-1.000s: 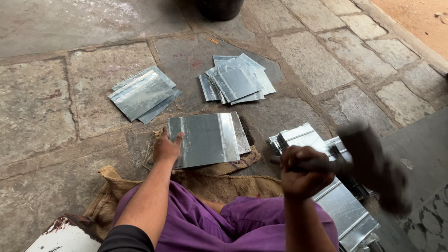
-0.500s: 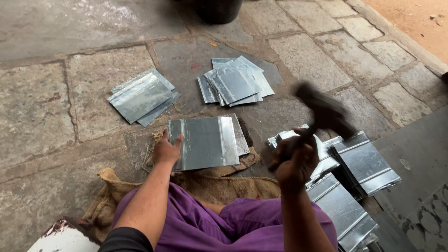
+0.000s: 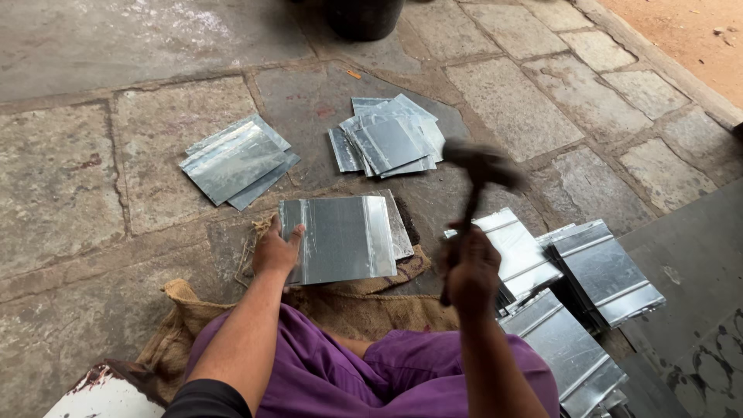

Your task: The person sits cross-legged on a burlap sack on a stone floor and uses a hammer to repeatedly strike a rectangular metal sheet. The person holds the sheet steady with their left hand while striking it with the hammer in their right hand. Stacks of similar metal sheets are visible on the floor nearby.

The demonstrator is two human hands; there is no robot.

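Observation:
My left hand (image 3: pixel 275 251) presses flat on the left edge of a grey metal sheet (image 3: pixel 340 236) with folded side edges, lying on the stone floor in front of my knees. My right hand (image 3: pixel 470 267) is closed around the handle of a dark hammer (image 3: pixel 480 174). The hammer head is raised and blurred, to the right of and above the sheet. My purple-clothed legs (image 3: pixel 387 371) fill the bottom of the view.
Two stacks of similar metal sheets lie further out, one at the left (image 3: pixel 236 159) and one at the centre (image 3: pixel 391 139). More sheets with folded edges (image 3: pixel 588 279) pile up at my right. Burlap sacking (image 3: pixel 364 306) lies under me. A dark pot (image 3: pixel 364 15) stands at the top.
The hammer has swung from low on the right, up and leftward toward the sheet. My left hand and the sheet have stayed in place.

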